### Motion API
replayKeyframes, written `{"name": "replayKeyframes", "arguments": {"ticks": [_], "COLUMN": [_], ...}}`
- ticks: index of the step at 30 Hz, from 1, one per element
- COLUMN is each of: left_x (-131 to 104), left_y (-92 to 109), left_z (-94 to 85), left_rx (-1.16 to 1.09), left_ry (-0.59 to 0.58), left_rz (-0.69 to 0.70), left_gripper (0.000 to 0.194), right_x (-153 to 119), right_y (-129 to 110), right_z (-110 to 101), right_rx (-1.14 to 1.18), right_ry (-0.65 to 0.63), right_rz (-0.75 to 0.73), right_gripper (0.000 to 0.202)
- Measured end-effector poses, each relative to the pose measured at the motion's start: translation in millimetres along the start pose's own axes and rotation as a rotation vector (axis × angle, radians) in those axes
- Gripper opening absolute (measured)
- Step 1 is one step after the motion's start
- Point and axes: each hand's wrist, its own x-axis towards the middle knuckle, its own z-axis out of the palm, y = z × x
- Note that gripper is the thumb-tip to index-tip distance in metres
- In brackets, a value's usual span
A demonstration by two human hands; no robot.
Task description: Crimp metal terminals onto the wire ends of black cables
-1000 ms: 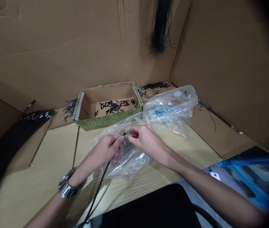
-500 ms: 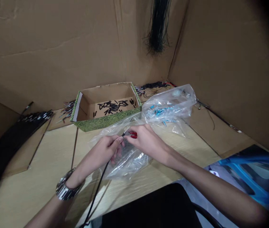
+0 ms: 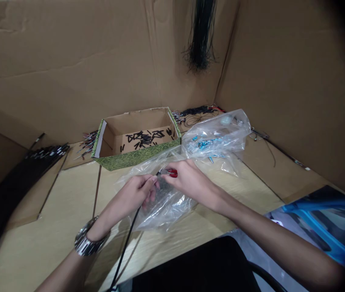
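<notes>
My left hand point(image 3: 142, 190) is closed in a pinch around a thin black cable point(image 3: 126, 247), which trails down toward the table's front edge. A small tool with red handles point(image 3: 172, 173) sits in the closed fingers of my right hand point(image 3: 186, 178); it looks like a pair of cutting pliers. Its jaws are at the upper end of the cable, just past my left fingertips. Whether they bite into it is too small to tell. Beneath both hands lies a clear plastic bag point(image 3: 166, 215).
Behind my hands stands a green-patterned box point(image 3: 136, 158) holding many short black pieces. Blue pieces point(image 3: 205, 144) lie in the bag's far part. A thick bundle of black cables point(image 3: 11, 182) lies left. Dark strands point(image 3: 201, 44) hang at the back. Cardboard walls point(image 3: 84, 52) surround the table.
The view has shifted slightly. Both hands keep nearly the same place and hold, with the tool still at the cable's end.
</notes>
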Motion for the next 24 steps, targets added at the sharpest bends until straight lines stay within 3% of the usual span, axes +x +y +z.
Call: {"name": "replayKeyframes", "arguments": {"ticks": [10,19,24], "left_x": [-3.4,-0.6,-6.8], "left_y": [8.9,-1.6,10.0], "left_z": [-6.8,-6.3,-6.8], "left_rx": [-0.048,-0.099,-0.126], "left_ry": [-0.009,-0.023,-0.009], "left_rz": [-0.008,-0.025,-0.003], "left_gripper": [0.041,0.041,0.046], "right_x": [0.3,-9.1,-17.9], "right_y": [7.9,-6.3,-15.3], "right_z": [3.6,-21.3,-37.5], "right_rx": [-0.067,-0.189,-0.177], "right_ry": [-0.022,0.004,0.045], "right_rz": [-0.048,0.009,-0.003], "right_gripper": [0.019,0.015,0.016]}}
